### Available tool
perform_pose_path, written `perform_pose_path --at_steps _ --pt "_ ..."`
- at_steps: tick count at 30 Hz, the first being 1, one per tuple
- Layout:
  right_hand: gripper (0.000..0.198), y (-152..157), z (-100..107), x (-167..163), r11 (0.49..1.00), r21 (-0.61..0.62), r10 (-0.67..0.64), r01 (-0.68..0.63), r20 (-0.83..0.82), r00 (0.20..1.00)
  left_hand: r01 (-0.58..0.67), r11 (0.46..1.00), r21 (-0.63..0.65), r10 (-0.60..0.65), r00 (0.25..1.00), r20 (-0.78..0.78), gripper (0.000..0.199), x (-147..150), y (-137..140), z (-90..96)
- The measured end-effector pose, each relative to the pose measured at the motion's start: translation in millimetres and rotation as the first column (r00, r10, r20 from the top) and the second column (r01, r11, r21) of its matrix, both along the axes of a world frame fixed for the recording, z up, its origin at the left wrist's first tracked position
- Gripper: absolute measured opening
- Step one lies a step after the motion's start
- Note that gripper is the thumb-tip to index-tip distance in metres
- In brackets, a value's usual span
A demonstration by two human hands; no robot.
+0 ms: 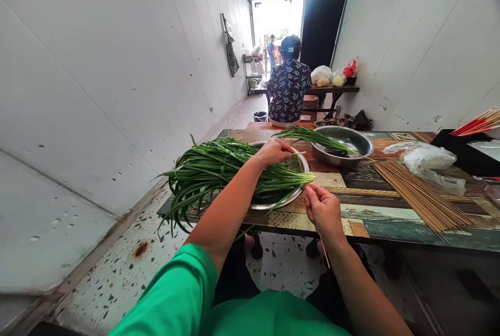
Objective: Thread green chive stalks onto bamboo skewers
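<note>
My left hand (274, 151) is closed in a pinch on a garlic chive stalk, whose pale end pokes out to the right. Below it, my right hand (322, 207) grips a thin bamboo skewer (324, 250) that slants up toward the stalk. Whether the tip has pierced the stalk is too small to tell. A large heap of garlic chives (219, 169) lies across a metal basin (288, 201), leaves hanging over the left side and pale ends at the right. In a second metal basin (361, 144), chives on a skewer (324, 140) rest across the rim.
Many bamboo skewers (422, 195) lie fanned on the patterned table (394, 221) at the right. Beside them are a crumpled plastic bag (429, 161) and a black box (445, 143) with red-ended sticks. Ahead, a person (289, 86) sits with their back to me.
</note>
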State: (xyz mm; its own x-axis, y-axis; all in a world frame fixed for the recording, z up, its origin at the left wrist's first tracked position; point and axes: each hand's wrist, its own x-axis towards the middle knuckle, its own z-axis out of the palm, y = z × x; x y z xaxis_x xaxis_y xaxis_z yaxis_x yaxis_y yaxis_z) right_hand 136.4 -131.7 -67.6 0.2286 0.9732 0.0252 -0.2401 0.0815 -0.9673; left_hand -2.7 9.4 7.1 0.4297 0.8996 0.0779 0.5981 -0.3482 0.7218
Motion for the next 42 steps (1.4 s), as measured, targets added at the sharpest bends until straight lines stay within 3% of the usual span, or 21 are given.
perform_pose_path --at_steps 3,18,30,42 --pt "0.046 -0.2 1.2 -0.8 0.999 -0.049 0.005 -0.008 -0.047 0.999 -0.004 1.0 -0.005 0.004 1.0 0.009 0.027 0.5 -1.6 0.8" --pt "0.047 0.4 -1.4 0.0 0.999 -0.053 0.007 -0.01 -0.048 0.999 -0.046 0.996 -0.075 0.052 0.995 0.087 0.024 2.5 -5.6 3.0" --pt "0.044 2.0 -6.2 0.9 1.0 -0.021 0.016 -0.017 -0.056 0.998 -0.007 0.999 -0.051 0.011 0.997 0.075 0.025 1.4 -4.7 1.4" --pt "0.043 0.2 -5.7 0.1 1.0 -0.015 0.008 -0.008 -0.034 0.999 0.115 0.993 -0.013 -0.115 0.992 -0.049 0.031 -1.5 -0.7 -0.2"
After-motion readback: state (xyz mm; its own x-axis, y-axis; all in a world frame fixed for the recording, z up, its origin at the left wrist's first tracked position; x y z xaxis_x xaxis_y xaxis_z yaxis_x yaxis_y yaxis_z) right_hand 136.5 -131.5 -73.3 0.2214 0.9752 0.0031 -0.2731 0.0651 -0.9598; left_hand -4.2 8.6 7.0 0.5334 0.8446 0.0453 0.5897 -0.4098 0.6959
